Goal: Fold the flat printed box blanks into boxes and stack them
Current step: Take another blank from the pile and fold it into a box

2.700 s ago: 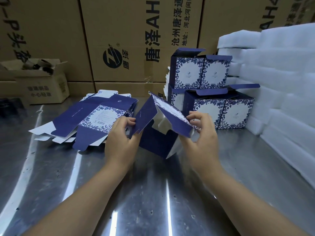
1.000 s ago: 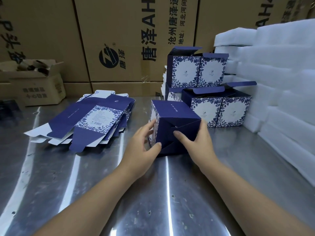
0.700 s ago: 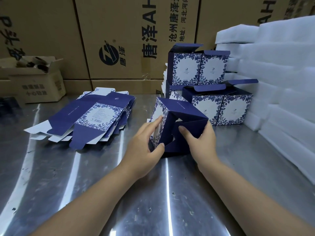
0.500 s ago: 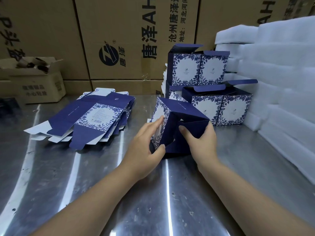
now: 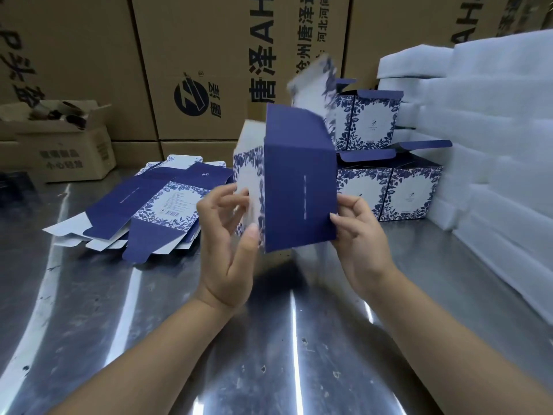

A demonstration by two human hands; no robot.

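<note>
Looked down on a steel table [image 5: 269, 354] backed by a wall of brown cartons [image 5: 209, 55]. Kept white foam [image 5: 493, 145] piled along the right side, clear of the working space. Left flat blanks [image 5: 155, 208] fanned in a loose pile at the left, within easy reach of the left hand. Had finished boxes [image 5: 389, 187] stacked two high at the back right, lids open, just beside the foam, likely for support.

Held one box [image 5: 299, 190] upright in the air over the middle of the table, in front of the stack, with the plain blue side toward the camera and the printed side to the left. Showed a top flap [image 5: 314, 82] raised and smeared by motion, so probably caught mid-swing on the way to the stack.

Gripped the lower right edge with the right hand [image 5: 359, 244], thumb flat on the blue side and fingers tucked behind, pinching the wall to carry the weight. Kept the left hand [image 5: 227, 244] at the printed side, fingers spread and loosely bent, thumb up by the lower corner, probably to steady the box. Could not confirm contact there through the blur.
</note>
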